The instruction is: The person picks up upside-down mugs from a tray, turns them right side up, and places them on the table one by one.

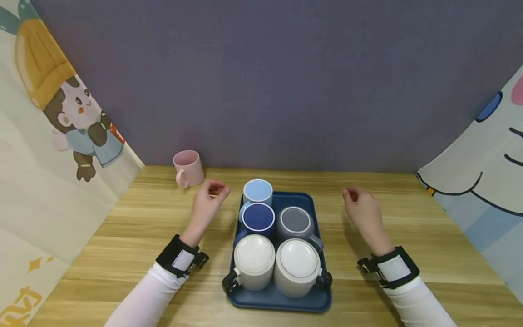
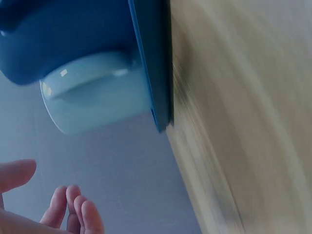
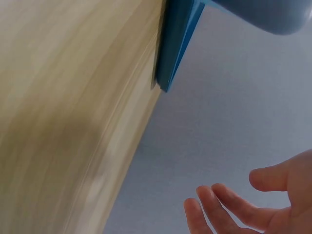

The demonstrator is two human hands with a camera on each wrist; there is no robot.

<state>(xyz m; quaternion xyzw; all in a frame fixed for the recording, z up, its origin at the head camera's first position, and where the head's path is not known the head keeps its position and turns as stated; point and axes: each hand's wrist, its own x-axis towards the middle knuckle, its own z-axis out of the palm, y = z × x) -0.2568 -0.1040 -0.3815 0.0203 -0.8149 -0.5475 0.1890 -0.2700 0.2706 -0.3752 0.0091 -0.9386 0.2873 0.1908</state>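
Note:
On a dark blue tray [image 1: 282, 303] several mugs stand upside down. At its back left is a light blue mug [image 1: 258, 190], with a navy mug [image 1: 259, 217] in front of it and a grey mug [image 1: 296, 221] to the right. Two white ribbed mugs with black handles, the left one [image 1: 255, 261] and the right one [image 1: 297, 265], fill the front. My left hand [image 1: 207, 204] hovers left of the tray, between it and an upright pink mug [image 1: 189, 169]. To the tray's right, my right hand [image 1: 362, 213] is in the air. Both hands hold nothing, their fingers loosely bent.
The wooden table [image 1: 130, 245] meets a grey-purple partition [image 1: 278, 91] at the back. Cartoon-printed cloths hang on both sides, the left cloth [image 1: 24, 181] and the right cloth [image 1: 482, 159]. The pink mug sits close to the partition.

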